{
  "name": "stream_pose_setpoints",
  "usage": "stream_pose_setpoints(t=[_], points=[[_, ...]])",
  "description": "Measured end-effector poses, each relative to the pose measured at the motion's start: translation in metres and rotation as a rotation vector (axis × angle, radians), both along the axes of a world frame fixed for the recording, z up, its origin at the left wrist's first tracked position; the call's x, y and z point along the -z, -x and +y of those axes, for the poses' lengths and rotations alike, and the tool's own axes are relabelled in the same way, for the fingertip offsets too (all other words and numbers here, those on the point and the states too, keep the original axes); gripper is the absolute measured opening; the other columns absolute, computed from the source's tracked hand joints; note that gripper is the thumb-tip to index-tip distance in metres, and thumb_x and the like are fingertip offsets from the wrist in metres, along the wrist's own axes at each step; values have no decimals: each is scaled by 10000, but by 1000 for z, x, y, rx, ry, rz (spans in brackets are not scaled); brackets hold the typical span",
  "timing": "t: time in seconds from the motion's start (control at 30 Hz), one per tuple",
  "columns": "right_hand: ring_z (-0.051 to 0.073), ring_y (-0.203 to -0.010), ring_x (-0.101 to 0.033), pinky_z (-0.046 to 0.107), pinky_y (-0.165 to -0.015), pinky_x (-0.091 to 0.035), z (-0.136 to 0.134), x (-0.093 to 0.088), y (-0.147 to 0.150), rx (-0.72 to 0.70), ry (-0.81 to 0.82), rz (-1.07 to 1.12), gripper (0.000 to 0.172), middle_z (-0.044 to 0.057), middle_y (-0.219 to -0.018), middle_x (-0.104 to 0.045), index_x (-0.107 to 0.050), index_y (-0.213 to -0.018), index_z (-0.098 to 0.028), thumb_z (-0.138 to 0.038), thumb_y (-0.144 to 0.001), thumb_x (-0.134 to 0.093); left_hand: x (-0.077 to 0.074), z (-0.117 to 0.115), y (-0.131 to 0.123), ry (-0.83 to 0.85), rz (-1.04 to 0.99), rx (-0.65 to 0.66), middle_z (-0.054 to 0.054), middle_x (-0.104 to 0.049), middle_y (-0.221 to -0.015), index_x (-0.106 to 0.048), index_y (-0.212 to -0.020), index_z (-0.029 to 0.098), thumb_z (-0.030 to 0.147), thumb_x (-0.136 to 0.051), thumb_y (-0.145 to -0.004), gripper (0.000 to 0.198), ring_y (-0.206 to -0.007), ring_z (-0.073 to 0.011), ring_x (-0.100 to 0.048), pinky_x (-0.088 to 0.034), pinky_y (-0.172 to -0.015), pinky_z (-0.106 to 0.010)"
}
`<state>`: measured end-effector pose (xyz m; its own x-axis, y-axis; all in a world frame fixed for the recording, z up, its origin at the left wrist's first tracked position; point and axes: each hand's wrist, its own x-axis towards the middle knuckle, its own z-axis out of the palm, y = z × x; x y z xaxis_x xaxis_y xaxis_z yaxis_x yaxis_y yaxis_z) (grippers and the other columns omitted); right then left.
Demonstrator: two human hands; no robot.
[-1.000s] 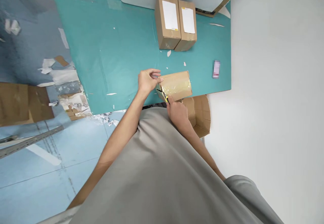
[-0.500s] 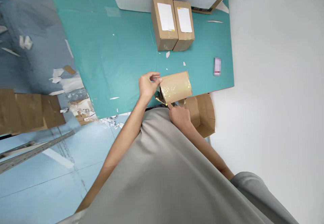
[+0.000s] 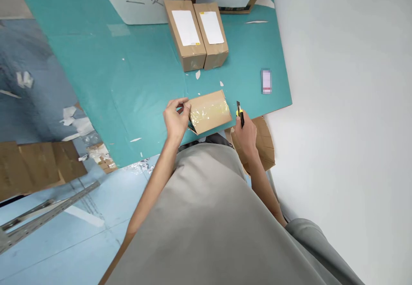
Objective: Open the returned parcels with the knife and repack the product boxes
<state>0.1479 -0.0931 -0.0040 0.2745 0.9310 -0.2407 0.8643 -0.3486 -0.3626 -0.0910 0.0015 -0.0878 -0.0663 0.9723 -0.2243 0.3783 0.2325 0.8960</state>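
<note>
A small brown cardboard box [image 3: 209, 112] with shiny clear tape across it lies near the front edge of the green table. My left hand [image 3: 176, 117] grips its left end, thumb and fingers closed on the upper corner. That end of the box looks parted, with a dark gap at the lower corner. To the right of the box, my right hand [image 3: 246, 134] is wrapped round a black and yellow utility knife [image 3: 240, 115]. The knife's blade is out, points away from me and is apart from the box.
Two taped boxes with white labels, a left one [image 3: 189, 40] and a right one [image 3: 212, 36], stand before handwritten white signs [image 3: 144, 1]. A blurred pinkish packet [image 3: 266, 81] lies at the right of the green table [image 3: 135, 79]. Below the edge is an open carton [image 3: 268, 143].
My right hand has moved from the box's left lower corner to beyond its right end, with the knife now plainly visible. My left hand stays at the left end. The view has shifted.
</note>
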Motion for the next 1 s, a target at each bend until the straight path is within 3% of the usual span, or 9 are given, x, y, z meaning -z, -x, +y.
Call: stream_pose_setpoints(t=[0.07,0.13,0.2,0.27,0.4,0.67,1.0], points=[[301,-1132,-757,385,-989,-562,9,11,-11,55,20,62,539,183,-1327,-808,-608,-1576,-187,-418,-1208,-288,-7,-2,-11,-47,83,64,-180,-669,-1578,-773,-1398,237,389,-656,-1062,386,-1521,-381,-623,-501,-1308,-577],[317,-1116,-773,396,-981,-573,14,17,-14,83,68,112,513,183,-1307,-821,-617,-1545,-174,-401,-1191,-325,-15,-5,-26,-117,201,159,-151,-555,-1743,-761,-1451,294,422,-684,-1067,412,-1722,-429,-386,-283,-1425,-681],[330,-1120,-791,410,-991,-587,18,18,-12,70,111,137,503,175,-1305,-831,-617,-1555,-176,-384,-1180,-354,-20,-10,-44,-188,287,293,-90,-472,-1834,-744,-1494,359,471,-702,-1070,440,-1801,-433,-208,-96,-1445,-748],[336,-1172,-796,423,-1026,-595,21,16,-9,45,138,121,504,164,-1335,-836,-620,-1580,-191,-362,-1174,-375,-21,-14,-60,-229,316,423,-53,-452,-1857,-719,-1538,401,514,-695,-1077,475,-1816,-425,-165,-12,-1434,-780],[325,-1324,-766,429,-1120,-577,29,7,-4,-33,207,43,536,163,-1502,-789,-590,-1669,-201,-306,-1177,-405,-17,-20,-75,-210,300,512,-46,-441,-1867,-682,-1606,401,523,-669,-1081,539,-1815,-414,-185,22,-1444,-765],[331,-1297,-783,417,-1087,-593,42,-11,1,-118,348,-37,590,152,-1574,-752,-491,-1775,-229,-316,-1205,-369,-12,-22,-72,-176,293,497,-28,-401,-1887,-654,-1639,431,527,-691,-1066,582,-1818,-411,-171,51,-1451,-745],[331,-1218,-820,422,-1044,-616,47,-24,13,-156,470,-113,621,187,-1416,-820,-399,-1822,-191,-300,-1212,-355,-4,-28,-72,-212,362,493,-48,-366,-1901,-692,-1601,372,461,-611,-1132,485,-1821,-389,-161,29,-1459,-728]])
